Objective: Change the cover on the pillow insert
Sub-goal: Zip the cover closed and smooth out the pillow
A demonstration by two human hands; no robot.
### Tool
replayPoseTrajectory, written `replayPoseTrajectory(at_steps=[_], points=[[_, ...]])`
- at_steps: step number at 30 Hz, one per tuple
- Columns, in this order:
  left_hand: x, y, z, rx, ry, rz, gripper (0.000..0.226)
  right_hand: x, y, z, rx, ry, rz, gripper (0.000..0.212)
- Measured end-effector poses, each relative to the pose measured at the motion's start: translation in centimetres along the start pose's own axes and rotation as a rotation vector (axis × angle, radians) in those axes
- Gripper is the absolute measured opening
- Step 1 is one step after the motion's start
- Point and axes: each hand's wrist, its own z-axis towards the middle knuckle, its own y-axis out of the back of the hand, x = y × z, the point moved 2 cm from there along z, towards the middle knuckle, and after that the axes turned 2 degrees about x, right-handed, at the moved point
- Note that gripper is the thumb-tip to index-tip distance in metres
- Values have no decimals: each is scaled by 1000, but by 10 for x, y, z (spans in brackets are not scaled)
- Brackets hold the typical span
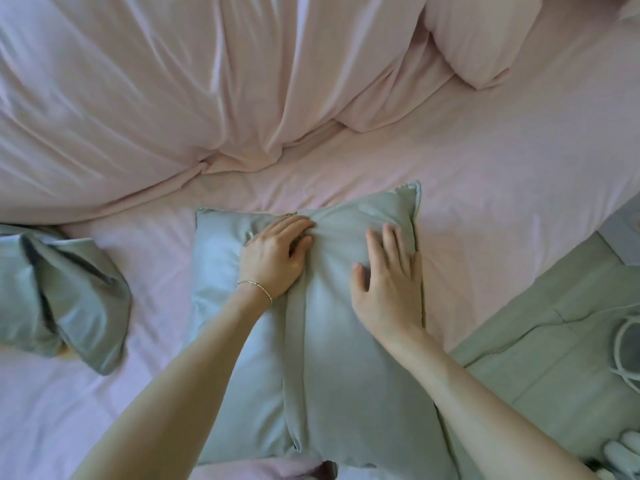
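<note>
You are leaning over a bed [485, 161] dressed in pale pink sheeting. The pillow [346, 358] is lying in front of you near the bed's near edge, already inside a grey-green cover, with a long fold of that fabric running lengthwise down its middle.

Left hand [273, 256]: it is sitting on the far half of the pillow, fingers curling and bunching cover fabric at the top of the central fold. Grip partly closed, pinching the cloth rather than lying flat. A thin bracelet [255, 286] is circling that wrist.

Right hand [388, 282]: it is lying palm down on the right side of the pillow, fingers straight and slightly spread, thumb out to the left. Grip fully open, holding nothing, just pressing on the cover.

A second grey-green cover [65, 292] is lying crumpled on the sheet, well apart to the left of the pillow. A rumpled pink duvet [156, 91] is heaping across the far left of the bed, and a pink pillow [481, 32] is resting at the far right. Floor [554, 341] is showing beyond the bed's right edge, with a pale cord [623, 344] looping at the frame margin.
</note>
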Motion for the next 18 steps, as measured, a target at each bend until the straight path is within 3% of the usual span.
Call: replayPoseTrajectory(at_steps=[3,7,13,15,18], points=[[3,19,-12,-46,111,13,28,30,3,-19,-115,-18,-80,65],[3,39,-28,-125,166,30,25,54,-4,-43,-84,-31,-111,71],[-12,60,-40,-231,-50,151,28,24,-13,-33,29,56,-142,69],[-16,62,-51,-200,4,34,24,18,-8,-29,63,107,-162,72],[-14,61,-73,-217,378,-455,28,24,5,-22,87,156,-142,67]])
